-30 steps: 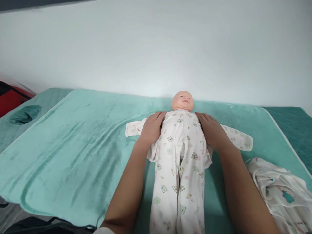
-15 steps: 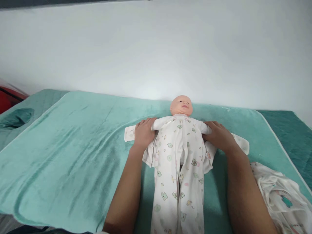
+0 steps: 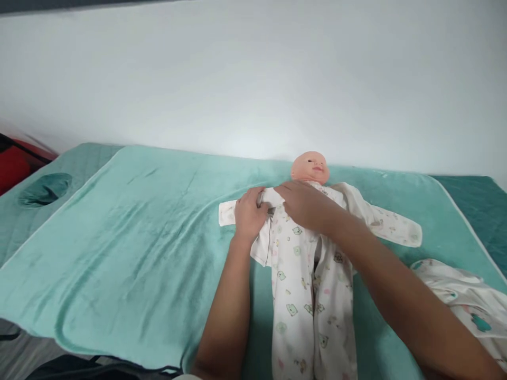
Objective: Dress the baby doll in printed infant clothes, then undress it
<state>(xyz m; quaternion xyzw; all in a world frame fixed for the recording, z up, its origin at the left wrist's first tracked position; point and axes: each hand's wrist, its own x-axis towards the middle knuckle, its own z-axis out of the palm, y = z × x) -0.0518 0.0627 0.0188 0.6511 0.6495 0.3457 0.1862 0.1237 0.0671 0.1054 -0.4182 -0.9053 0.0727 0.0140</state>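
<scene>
A baby doll [image 3: 309, 168] lies on its back on a teal blanket [image 3: 130, 237], dressed in a white printed sleepsuit [image 3: 312, 285] whose front is open down the middle. My left hand [image 3: 249, 214] grips the sleepsuit fabric at the doll's left-side sleeve near the shoulder, fingers curled. My right hand [image 3: 307, 206] has crossed over the doll's chest and rests on the same shoulder area, fingers closed on the cloth. The other sleeve [image 3: 390, 224] lies spread out to the right.
A second crumpled printed garment [image 3: 467, 306] lies at the right edge. A dark teal mattress [image 3: 471, 206] shows under the blanket, with a round hole [image 3: 45, 189] at the left. A red object [image 3: 13, 163] sits far left. A white wall stands behind.
My right hand left the doll's right side and crossed over the chest to the left shoulder. My left hand stayed at the left sleeve and closed on the fabric. The view shifted slightly left.
</scene>
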